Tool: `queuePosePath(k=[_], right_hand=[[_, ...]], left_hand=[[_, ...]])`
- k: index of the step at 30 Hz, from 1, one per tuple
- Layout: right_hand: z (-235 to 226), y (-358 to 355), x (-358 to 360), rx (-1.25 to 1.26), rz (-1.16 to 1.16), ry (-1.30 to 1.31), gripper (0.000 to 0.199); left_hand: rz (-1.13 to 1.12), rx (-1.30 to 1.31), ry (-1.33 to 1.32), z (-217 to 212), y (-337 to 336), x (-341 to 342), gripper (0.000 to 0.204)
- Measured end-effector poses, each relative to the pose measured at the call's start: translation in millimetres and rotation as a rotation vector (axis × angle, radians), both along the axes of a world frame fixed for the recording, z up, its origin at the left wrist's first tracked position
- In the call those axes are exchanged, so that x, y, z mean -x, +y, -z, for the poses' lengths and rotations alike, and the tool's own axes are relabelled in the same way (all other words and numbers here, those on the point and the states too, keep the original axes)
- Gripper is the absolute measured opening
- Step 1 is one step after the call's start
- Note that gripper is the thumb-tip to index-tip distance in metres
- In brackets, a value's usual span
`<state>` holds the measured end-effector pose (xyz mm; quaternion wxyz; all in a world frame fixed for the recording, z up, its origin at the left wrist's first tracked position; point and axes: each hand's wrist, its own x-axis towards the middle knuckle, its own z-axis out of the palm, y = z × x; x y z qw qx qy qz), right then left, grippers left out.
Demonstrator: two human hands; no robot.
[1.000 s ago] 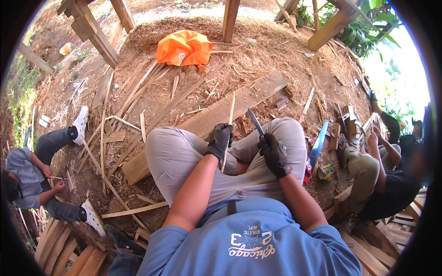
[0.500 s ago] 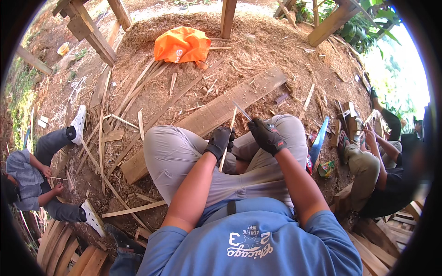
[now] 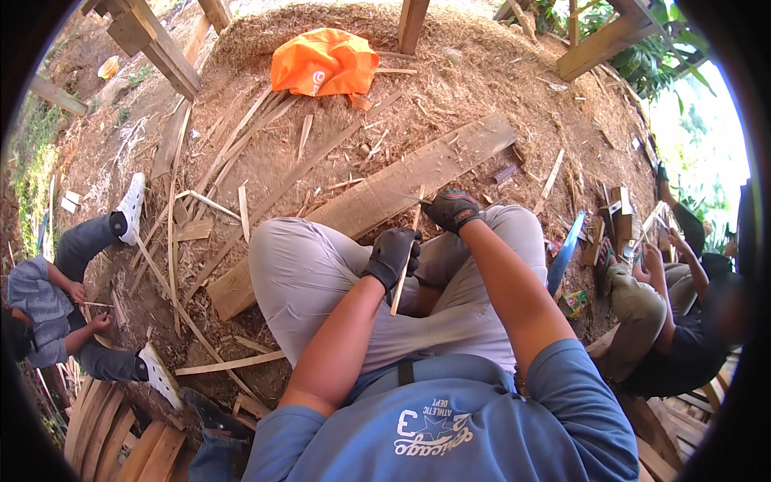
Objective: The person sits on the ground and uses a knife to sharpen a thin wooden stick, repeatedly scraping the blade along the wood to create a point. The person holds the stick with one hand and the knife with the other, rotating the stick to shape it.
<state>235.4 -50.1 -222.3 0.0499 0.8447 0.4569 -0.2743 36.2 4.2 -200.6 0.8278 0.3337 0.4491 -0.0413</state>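
My left hand (image 3: pixel 391 257), in a dark glove, is closed around a thin wooden stick (image 3: pixel 399 291), which stands up past the fingers and hangs below them over my lap. My right hand (image 3: pixel 454 210), also gloved, is wrapped round the handle of a knife; the handle itself is hidden in the fist. The narrow knife blade (image 3: pixel 408 196) points left and crosses the stick near its upper end. Whether the blade touches the stick, I cannot tell.
A broad plank (image 3: pixel 418 170) lies slantwise before my crossed legs, amid shavings and long wood strips (image 3: pixel 186 309). Beyond it rests an orange bag (image 3: pixel 325 63). A blue blade-shaped object (image 3: pixel 567 253) is by my right knee. People sit close on both sides, holding thin sticks.
My right hand has moved forward and left, bringing the knife blade across the stick's upper part. My left hand has shifted slightly right and nearer me with the stick.
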Motion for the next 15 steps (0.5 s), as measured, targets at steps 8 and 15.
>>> queuePosePath(k=[8, 15], right_hand=[[39, 1, -16, 0.029, -0.044, -0.019, 0.039], [39, 5, -17, 0.080, -0.087, -0.029, 0.032]], left_hand=[[0.042, 0.010, 0.030, -6, -1, -14, 0.027], [0.030, -0.141, 0.064, -13, 1, -18, 0.028]])
